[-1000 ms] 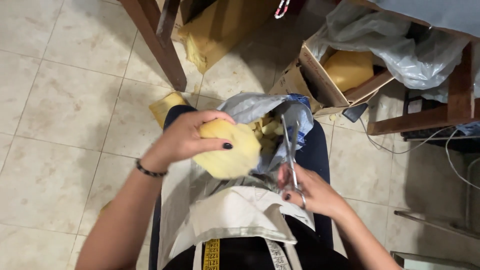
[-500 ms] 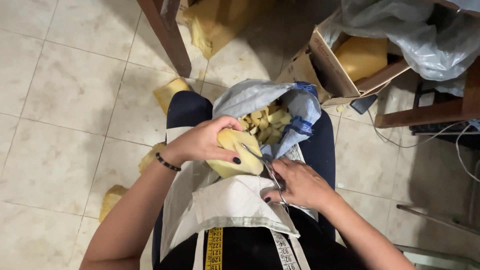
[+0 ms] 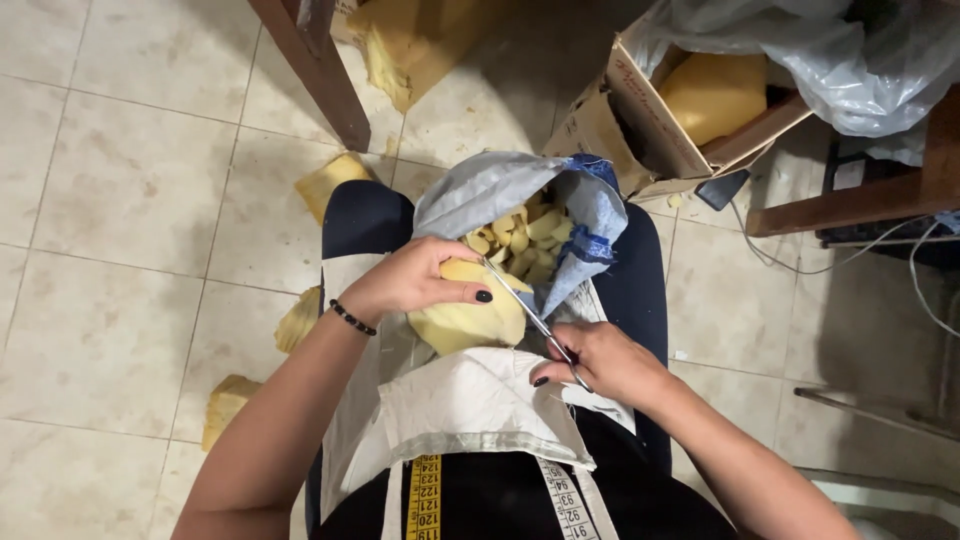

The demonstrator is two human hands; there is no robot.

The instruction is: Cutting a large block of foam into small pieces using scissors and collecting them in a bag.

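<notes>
Foam block: a rounded yellow foam block (image 3: pixel 468 318) sits on the person's lap, just on the near side of the open bag; a second ago it was lifted higher and turned, now it is lowered and steadied.
Left hand: the left hand (image 3: pixel 415 280) is clamped over the top and left side of the foam block, fingers curled onto it.
Scissors: the scissors (image 3: pixel 530 315) now lie against the right edge of the foam block, blades slanting toward the bag; earlier they stood more upright, off the foam.
Right hand: the right hand (image 3: pixel 598 360), right of the foam block, is closed through the scissor handles.
Meaning: blades set to the foam suggest a fresh cut is under way.
Bag: a grey-and-blue bag (image 3: pixel 490 190), just beyond the foam block, holds small yellow offcuts (image 3: pixel 520 238).
Apron: pale cloth (image 3: pixel 470 405) lies nearer than the foam block.
Floor: foam lumps (image 3: pixel 225 405) lie to its left on tiles; a cardboard box (image 3: pixel 640 120) stands beyond, to the right.
</notes>
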